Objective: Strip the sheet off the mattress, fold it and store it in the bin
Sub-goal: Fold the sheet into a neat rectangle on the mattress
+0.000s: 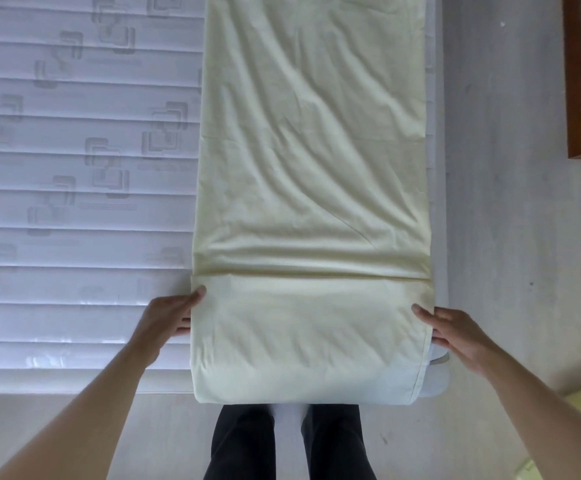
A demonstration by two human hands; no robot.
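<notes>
Pinching the left side of the sheet (311, 188), the left hand (168, 317) has its thumb on top and its fingers tucked under the folded end. The right hand (455, 332) holds the opposite side the same way, thumb above, fingers partly hidden under the cloth. Both grips are level, probably so the fold stays square. The sheet lies as a long strip along the right edge of the mattress (74, 168), its near end folded over at the near edge. I see no bin for sure.
</notes>
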